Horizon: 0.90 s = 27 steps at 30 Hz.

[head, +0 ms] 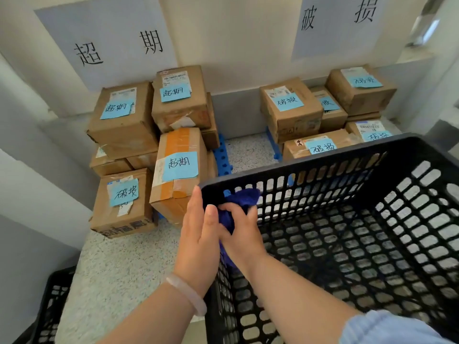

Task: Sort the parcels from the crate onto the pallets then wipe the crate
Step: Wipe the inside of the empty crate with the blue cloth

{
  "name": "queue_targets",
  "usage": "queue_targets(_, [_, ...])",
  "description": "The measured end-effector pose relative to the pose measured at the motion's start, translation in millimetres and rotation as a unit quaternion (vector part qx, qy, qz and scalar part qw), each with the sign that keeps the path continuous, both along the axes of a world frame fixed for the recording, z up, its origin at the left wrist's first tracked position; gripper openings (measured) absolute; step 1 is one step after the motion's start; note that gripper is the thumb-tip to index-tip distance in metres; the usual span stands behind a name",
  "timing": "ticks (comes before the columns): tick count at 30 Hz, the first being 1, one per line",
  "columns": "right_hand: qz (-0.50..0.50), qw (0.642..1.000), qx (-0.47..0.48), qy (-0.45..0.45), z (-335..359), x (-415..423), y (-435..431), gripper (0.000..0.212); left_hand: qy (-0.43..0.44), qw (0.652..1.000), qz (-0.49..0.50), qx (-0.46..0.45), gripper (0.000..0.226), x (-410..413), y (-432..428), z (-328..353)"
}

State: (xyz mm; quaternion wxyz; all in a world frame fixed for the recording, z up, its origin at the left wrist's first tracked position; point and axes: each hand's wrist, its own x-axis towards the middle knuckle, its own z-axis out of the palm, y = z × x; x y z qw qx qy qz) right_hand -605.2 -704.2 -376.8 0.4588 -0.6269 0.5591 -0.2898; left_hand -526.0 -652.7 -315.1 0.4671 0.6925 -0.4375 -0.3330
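Black lattice crate [310, 167]: near right, open side up toward the camera. Far wall runs left-right and climbs toward the right in frame. Right and near edges are cut off, so long axis can't be called.

In the crate: blue cloth [246, 197], bunched into the far-left inside corner just under the rim, tail hanging down along the left wall. Right hand [242, 232] is inside the crate, fingers curled round the cloth, holding it against the corner. Left hand [198, 234] is on the outside of the same corner, fingers straight and flat on the wall, thumb hooked over the rim, pinching the wall. Pale bangle [186, 294] on the left wrist, light blue sleeve [385, 328] on the right arm.

Beyond, against the wall: left stack [149, 135] of cardboard parcels on a blue pallet [223, 157], blue notes reading 超期; the front-left box [124, 202] reads 破损. Right stack [323, 112] on a second blue pallet [273, 142], legible notes reading 破损. Wall signs above: 超期 [116, 45] left, 破损 [340, 16] right. Speckled floor [124, 269] between. Second black crate [52, 306] at bottom left, contents not visible.
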Motion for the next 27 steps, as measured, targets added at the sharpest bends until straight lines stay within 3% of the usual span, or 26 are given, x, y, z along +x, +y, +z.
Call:
queue_targets(3, [-0.057, 0.997, 0.017, -0.046, 8.9, -14.6, -4.7, 0.027, -0.007, 1.000, -0.005, -0.001, 0.074, -0.8, 2.2, 0.7])
queue_targets(8, [-0.196, 0.964, -0.127, -0.124, 46.1, -29.8, -16.8, 0.039, -0.021, 0.999, -0.016, 0.018, 0.070, -3.1, 3.9, 4.6])
queue_targets(11, [-0.139, 0.972, -0.185, -0.032, 41.7, -25.5, -19.0, 0.068, -0.031, 0.999, -0.017, 0.020, 0.074, -1.9, 2.2, 3.9])
queue_targets(13, [-0.087, 0.983, -0.156, 0.052, 24.4, -20.5, -16.1, 0.084, -0.036, 0.999, -0.017, 0.024, 0.072, -1.7, 1.9, 4.3])
queue_targets(15, [-0.072, 0.989, -0.106, 0.068, 8.0, -15.0, -12.0, 0.089, -0.043, 0.998, -0.018, 0.029, 0.067, -1.6, 2.4, 4.6])
queue_targets(21, [-0.201, 0.975, -0.092, -0.015, -8.4, -6.6, -21.7, 0.068, -0.042, 0.998, -0.012, 0.036, 0.068, -2.0, 0.1, 7.1])
queue_targets(24, [-0.209, 0.973, -0.072, -0.064, -1.5, -24.2, -31.2, 0.053, -0.040, 0.998, -0.011, 0.049, 0.075, -2.9, 0.9, 8.6])
queue_targets(27, [-0.222, 0.967, -0.038, -0.120, 8.9, -47.6, -37.1, 0.052, -0.036, 0.997, -0.011, 0.069, 0.080, -5.0, 1.7, 14.5])
